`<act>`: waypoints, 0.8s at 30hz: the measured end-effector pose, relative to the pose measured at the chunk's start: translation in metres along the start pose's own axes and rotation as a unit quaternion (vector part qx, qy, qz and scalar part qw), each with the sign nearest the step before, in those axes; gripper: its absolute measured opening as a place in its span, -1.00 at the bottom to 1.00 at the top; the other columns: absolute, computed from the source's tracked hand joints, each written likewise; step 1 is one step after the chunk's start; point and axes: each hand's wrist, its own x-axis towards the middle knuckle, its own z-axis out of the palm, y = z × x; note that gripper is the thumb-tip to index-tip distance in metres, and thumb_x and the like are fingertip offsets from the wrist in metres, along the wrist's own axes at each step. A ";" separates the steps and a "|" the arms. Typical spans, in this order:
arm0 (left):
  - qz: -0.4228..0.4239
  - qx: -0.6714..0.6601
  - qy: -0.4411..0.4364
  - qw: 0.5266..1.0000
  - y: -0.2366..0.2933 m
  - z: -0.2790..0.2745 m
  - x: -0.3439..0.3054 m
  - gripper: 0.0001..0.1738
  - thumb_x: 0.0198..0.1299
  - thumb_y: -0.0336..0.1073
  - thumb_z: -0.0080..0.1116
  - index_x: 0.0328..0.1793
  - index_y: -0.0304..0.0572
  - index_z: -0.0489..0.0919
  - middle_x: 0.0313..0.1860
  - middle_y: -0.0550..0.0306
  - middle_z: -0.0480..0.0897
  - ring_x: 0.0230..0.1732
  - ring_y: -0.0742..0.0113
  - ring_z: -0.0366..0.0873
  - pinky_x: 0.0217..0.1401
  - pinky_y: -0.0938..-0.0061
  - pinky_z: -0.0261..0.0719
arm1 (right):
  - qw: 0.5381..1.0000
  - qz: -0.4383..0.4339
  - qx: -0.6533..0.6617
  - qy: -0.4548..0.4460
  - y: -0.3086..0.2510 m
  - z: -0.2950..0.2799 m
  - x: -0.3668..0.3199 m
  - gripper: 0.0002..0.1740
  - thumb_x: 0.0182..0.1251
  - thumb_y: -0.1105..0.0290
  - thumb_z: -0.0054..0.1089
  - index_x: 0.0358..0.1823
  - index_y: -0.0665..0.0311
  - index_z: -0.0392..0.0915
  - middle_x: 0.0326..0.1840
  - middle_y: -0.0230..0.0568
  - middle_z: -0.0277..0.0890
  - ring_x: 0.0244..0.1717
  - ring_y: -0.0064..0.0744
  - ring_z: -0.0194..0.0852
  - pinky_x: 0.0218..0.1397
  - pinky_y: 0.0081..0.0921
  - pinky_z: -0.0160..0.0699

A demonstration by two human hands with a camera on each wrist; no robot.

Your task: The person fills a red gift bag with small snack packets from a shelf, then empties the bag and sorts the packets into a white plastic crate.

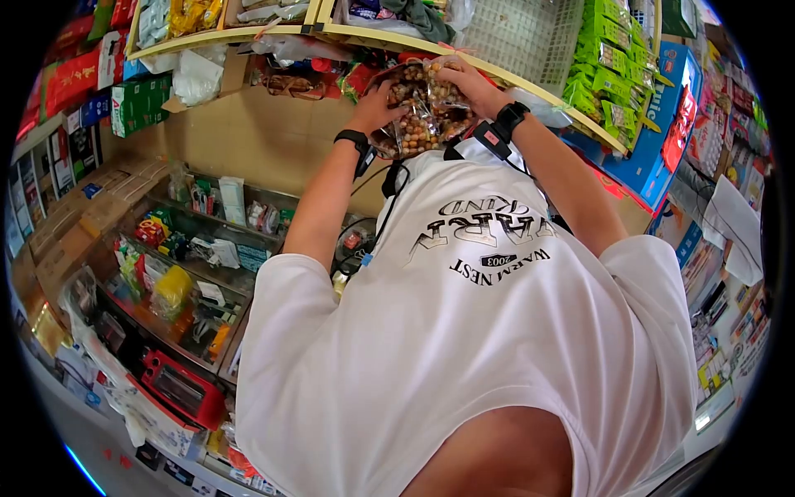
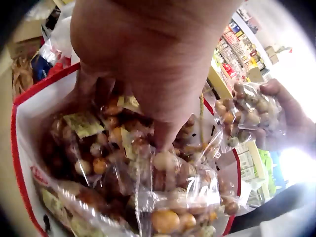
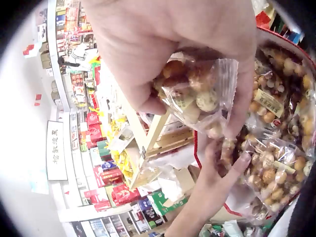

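A white bag with red edging (image 2: 19, 143) holds many clear packets of round brown and cream snacks (image 2: 101, 163). Into its opening reaches the left hand (image 2: 148, 64), its fingers on the packets; in the right wrist view this left hand (image 3: 212, 185) has thumb and fingers bent at a packet (image 3: 274, 173). The right hand (image 3: 182, 54) grips one clear packet (image 3: 195, 94) between thumb and fingers, above the bag's rim. In the head view the left hand (image 1: 378, 109) and right hand (image 1: 470, 87) are both over the packets (image 1: 418, 124).
Wooden-edged shelf bins (image 1: 464, 58) run along the top, with green snack packets (image 1: 609, 70) at the right. A glass case with small goods (image 1: 207, 248) stands at the left, near a red toaster oven (image 1: 178, 388). A blue box (image 1: 662, 132) is at the right.
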 end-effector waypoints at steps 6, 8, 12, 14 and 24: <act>-0.026 -0.021 -0.078 0.996 0.025 -0.049 -0.018 -0.34 0.17 -0.08 0.37 0.35 -0.10 0.40 0.23 -0.28 0.52 0.20 -0.22 0.53 0.19 0.09 0.54 | 0.998 0.012 0.058 0.010 -0.007 0.005 -0.006 -0.65 0.35 0.24 0.29 0.13 0.03 0.50 0.06 -0.38 0.49 0.00 -0.42 0.55 -0.05 -0.23 0.74; -0.052 -0.058 -0.079 0.994 0.040 -0.066 -0.031 -0.36 0.17 -0.12 0.37 0.34 -0.10 0.41 0.21 -0.23 0.54 0.19 -0.18 0.54 0.18 0.11 0.55 | 0.996 0.048 0.069 -0.027 -0.012 0.000 -0.008 -0.66 0.37 0.20 0.28 0.13 0.01 0.50 0.07 -0.40 0.51 0.00 -0.43 0.55 -0.04 -0.22 0.73; 0.114 -0.040 0.192 0.974 0.091 -0.087 -0.053 -0.31 0.25 -0.12 0.29 0.47 -0.09 0.34 0.25 -0.13 0.48 0.20 -0.10 0.49 0.30 0.19 0.48 | 0.996 0.042 0.084 0.000 -0.029 0.025 -0.030 -0.63 0.41 0.02 0.27 0.13 -0.05 0.51 0.10 -0.43 0.54 0.08 -0.44 0.53 0.04 -0.19 0.65; 0.173 0.077 0.182 0.965 0.113 -0.073 -0.050 -0.24 0.30 -0.04 0.25 0.57 -0.01 0.27 0.37 -0.12 0.36 0.33 -0.17 0.36 0.36 0.12 0.42 | 0.987 0.021 0.154 -0.030 -0.031 0.033 -0.024 -0.59 0.40 -0.04 0.27 0.14 -0.05 0.52 0.14 -0.44 0.52 0.13 -0.45 0.49 0.07 -0.17 0.60; 0.218 -0.146 0.142 0.954 0.124 -0.077 -0.033 -0.27 0.38 -0.04 0.20 0.58 -0.10 0.26 0.41 -0.04 0.38 0.34 0.04 0.39 0.38 0.20 0.41 | 0.996 -0.003 0.088 -0.022 -0.056 0.030 -0.048 -0.57 0.40 0.02 0.29 0.19 0.00 0.51 0.11 -0.42 0.56 0.12 -0.54 0.51 0.06 -0.29 0.60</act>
